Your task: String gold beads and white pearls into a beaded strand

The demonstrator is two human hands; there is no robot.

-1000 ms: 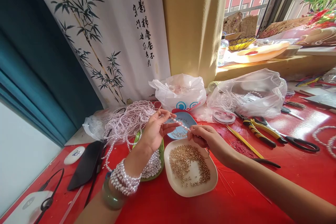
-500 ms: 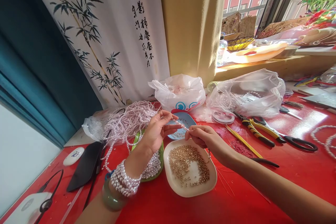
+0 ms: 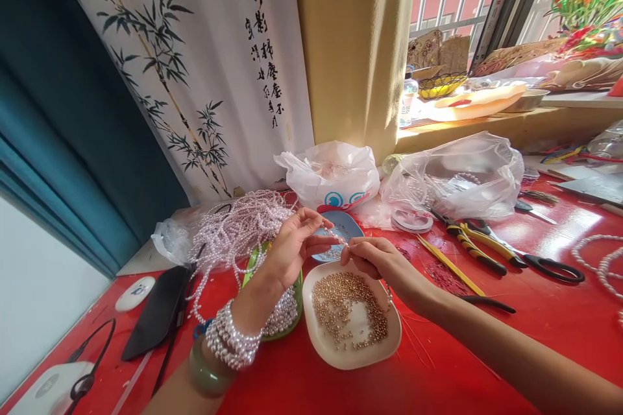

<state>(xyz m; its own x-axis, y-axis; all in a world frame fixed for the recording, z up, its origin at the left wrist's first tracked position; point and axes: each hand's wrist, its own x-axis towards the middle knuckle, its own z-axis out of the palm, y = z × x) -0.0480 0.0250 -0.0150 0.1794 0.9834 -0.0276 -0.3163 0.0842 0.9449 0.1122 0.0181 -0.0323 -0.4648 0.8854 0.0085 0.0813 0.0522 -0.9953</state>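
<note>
A short beaded strand (image 3: 335, 233) of pale pearly beads runs between my two hands, above the blue and white plates. My left hand (image 3: 294, 243) pinches its far end between thumb and fingertips, the lower fingers stretched out beneath. At the near end my right hand (image 3: 370, 256) is closed on the strand, and a tail with small beads hangs below that hand. Under my hands sits a cream plate (image 3: 324, 358) with gold beads (image 3: 343, 295). Behind it is a blue plate (image 3: 348, 224) holding small beads. Partly hidden by my left arm, a green tray (image 3: 298, 314) contains silvery beads (image 3: 282, 314).
A heap of pearl strands (image 3: 238, 227) lies at left beside a black phone (image 3: 156, 314). Plastic bags (image 3: 331, 172) stand behind. On the right are a tape spool (image 3: 411, 220), yellow tweezers (image 3: 452, 266), pliers (image 3: 474, 246) and scissors (image 3: 555, 269) on the red table (image 3: 487, 350).
The view has shifted slightly. Both hands keep their grip on the beaded strand, with hardly any movement between them.
</note>
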